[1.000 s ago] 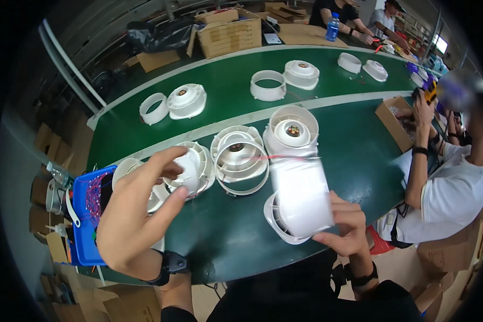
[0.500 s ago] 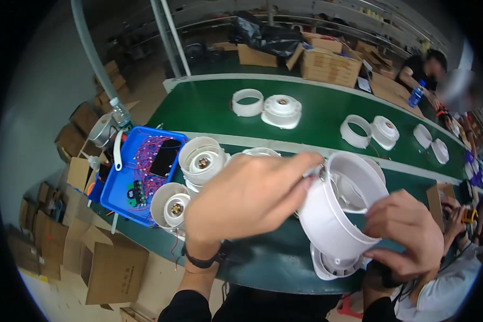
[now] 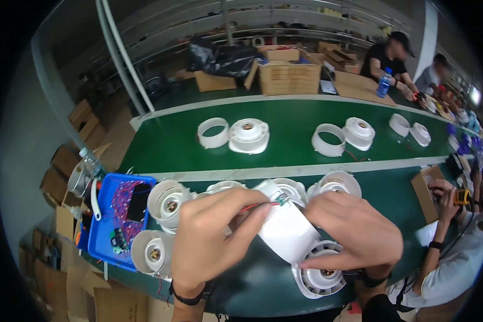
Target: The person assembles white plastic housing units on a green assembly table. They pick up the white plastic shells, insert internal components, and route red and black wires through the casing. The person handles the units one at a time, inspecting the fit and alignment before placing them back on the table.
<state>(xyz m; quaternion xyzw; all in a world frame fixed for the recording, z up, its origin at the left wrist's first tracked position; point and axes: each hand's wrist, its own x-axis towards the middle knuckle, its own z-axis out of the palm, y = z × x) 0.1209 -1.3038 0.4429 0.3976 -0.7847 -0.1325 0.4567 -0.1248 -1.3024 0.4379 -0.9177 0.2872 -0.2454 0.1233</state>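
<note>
A white plastic ring (image 3: 290, 232) is tilted between my hands above the bench. My right hand (image 3: 357, 231) grips it from the right, thumb low and fingers over the far side. My left hand (image 3: 217, 236) is closed in a pinch on a red wire (image 3: 254, 206). That wire runs to a small green circuit board (image 3: 282, 200) at the ring's upper edge. Just below my right hand stands a round white fan-like base (image 3: 322, 276) with a brass-coloured centre, partly hidden by the hand and ring.
A blue tray (image 3: 98, 236) with wires and a green board lies at the left. Several white housings (image 3: 154, 254) stand around my hands, more on the far green bench (image 3: 166, 145). Cardboard boxes (image 3: 121, 300) are at lower left. On the right a co-worker's hand holds a yellow tool (image 3: 461, 197).
The ring has turned and moved left, so its outer wall now faces me. The red wire and green board have come into sight at my left fingertips. The whole view has shifted.
</note>
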